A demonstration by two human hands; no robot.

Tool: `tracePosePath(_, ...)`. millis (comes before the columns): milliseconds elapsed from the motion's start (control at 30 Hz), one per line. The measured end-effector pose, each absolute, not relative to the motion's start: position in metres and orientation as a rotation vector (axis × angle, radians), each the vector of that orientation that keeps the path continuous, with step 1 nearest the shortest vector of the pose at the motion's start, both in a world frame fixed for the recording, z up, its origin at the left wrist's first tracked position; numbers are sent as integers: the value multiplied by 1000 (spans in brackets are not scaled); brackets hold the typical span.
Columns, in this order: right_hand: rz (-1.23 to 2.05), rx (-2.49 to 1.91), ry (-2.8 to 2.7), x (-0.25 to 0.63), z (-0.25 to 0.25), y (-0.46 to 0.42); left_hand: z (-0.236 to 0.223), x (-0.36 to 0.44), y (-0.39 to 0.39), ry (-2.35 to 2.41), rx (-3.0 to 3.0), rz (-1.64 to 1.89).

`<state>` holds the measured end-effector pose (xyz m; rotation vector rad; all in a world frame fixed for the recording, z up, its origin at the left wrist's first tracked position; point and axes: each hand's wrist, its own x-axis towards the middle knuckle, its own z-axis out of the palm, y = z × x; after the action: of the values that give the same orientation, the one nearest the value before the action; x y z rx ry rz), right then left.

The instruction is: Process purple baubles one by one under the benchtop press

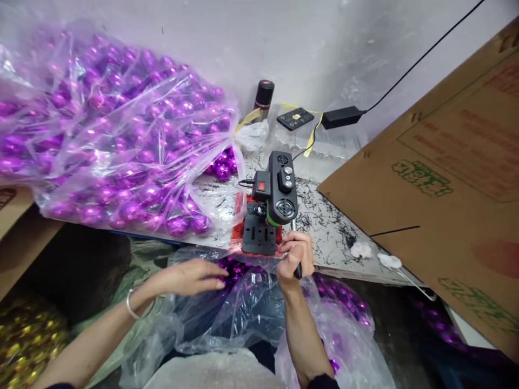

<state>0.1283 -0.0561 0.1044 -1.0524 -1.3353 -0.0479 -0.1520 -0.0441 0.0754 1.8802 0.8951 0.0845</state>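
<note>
My right hand (296,255) is wrapped round the black grip of the lever (298,270) at the front of a small black bench press (283,188). The press stands on a dark slotted metal base plate (259,236) over a red sheet. My left hand (198,276) has its fingers stretched out to the right. Its fingertips are at the shiny purple balls (235,271) in the clear plastic bag (227,310) on my lap. Whether they touch a ball is unclear. The area under the press head is partly hidden by the head itself.
A big clear bag of purple balls (121,129) fills the table's left side. A leaning cardboard box (446,189) takes the right. Short black bits (320,216) litter the tabletop. Behind stand a dark spray can (264,97) and a power adapter (343,116). Gold balls (30,340) lie lower left.
</note>
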Motion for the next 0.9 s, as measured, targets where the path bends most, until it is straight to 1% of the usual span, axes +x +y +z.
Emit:
tracePosePath(33, -37, -1051, -1327, 128, 104, -56, 92, -147, -27, 923, 1871, 189)
tracePosePath(100, -21, -1042, -1311, 127, 104, -57, 116, -135, 20, 1237, 1969, 468)
tracePosePath(167, -15, -1035, -1310, 127, 103, -57, 126, -119, 74, 1554, 2102, 724)
tracePosePath(200, -15, -1036, -1312, 126, 103, -58, 126, -110, 99, 1659, 2176, 752)
tracePosePath(233, -15, -1039, -1315, 126, 103, -58, 125, -101, 120, 1717, 2259, 697)
tracePosePath(300, -25, -1043, -1324, 126, 103, -58, 117, -86, 152, 1739, 2414, 464)
tracePosePath(367, -45, -1043, -1338, 126, 102, -57, 108, -77, 169, 1709, 2504, 243)
tracePosePath(433, -70, -1043, -1360, 127, 103, -57, 102, -74, 176, 1701, 2534, 162)
tracePosePath(600, -82, -1047, -1388, 129, 105, -56, 107, -88, 166, 1777, 2430, 268)
tracePosePath(700, -75, -1040, -1392, 129, 106, -56, 119, -106, 133, 1740, 2268, 534)
tracePosePath(800, -63, -1040, -1388, 129, 106, -56, 125, -119, 77, 1590, 1843, 851)
tracePosePath(900, -40, -1032, -1362, 128, 110, -56, 113, -111, 16, 1338, 1318, 995)
